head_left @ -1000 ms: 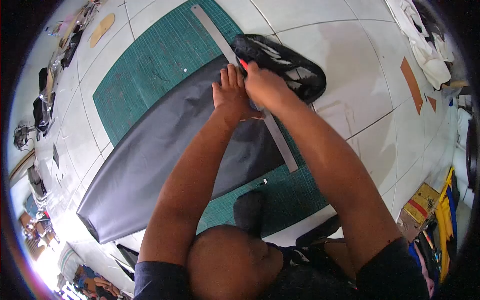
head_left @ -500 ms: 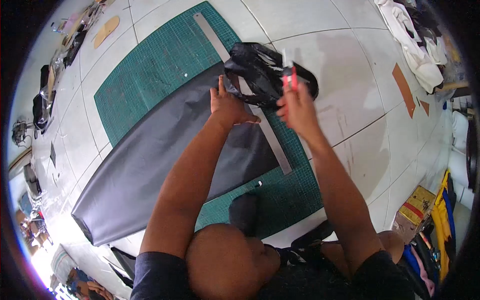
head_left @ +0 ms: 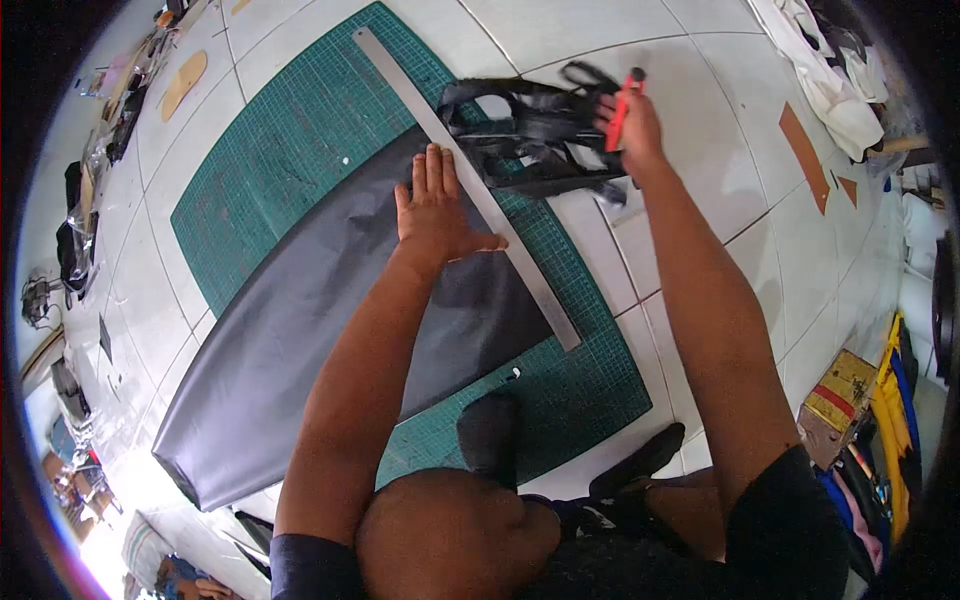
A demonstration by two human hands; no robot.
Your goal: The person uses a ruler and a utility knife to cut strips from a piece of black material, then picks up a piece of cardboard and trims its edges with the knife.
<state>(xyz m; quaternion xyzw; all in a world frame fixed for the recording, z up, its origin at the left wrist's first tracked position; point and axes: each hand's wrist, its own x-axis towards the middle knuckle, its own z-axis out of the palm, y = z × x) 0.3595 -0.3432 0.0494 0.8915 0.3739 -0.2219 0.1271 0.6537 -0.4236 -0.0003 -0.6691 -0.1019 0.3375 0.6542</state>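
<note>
My left hand [head_left: 437, 215] lies with its fingers spread on the black sheet [head_left: 330, 300], its fingertips and thumb against the edge of the metal ruler [head_left: 465, 185]. The ruler runs diagonally over the green cutting mat [head_left: 270, 170] along the sheet's edge. My right hand [head_left: 632, 125] is wrapped round a red cutter [head_left: 621, 112], raised at the far right of the mat. Beside and partly under that hand is a tangle of black strips [head_left: 530, 125], reaching from the ruler onto the tiles. Whether the hand also grips a strip I cannot tell.
A white bundle [head_left: 820, 85] lies at the upper right, near brown scraps [head_left: 803, 155]. A yellow and red box [head_left: 838, 400] stands at the lower right beside yellow fabric [head_left: 888, 430]. A tan sole-shaped piece [head_left: 184, 85] is at the upper left. My dark-covered feet are by the mat's near edge.
My right hand has moved away and to the right with the cutter. The black strips have spread out and shifted right, uncovering more of the ruler. My left hand stays on the sheet.
</note>
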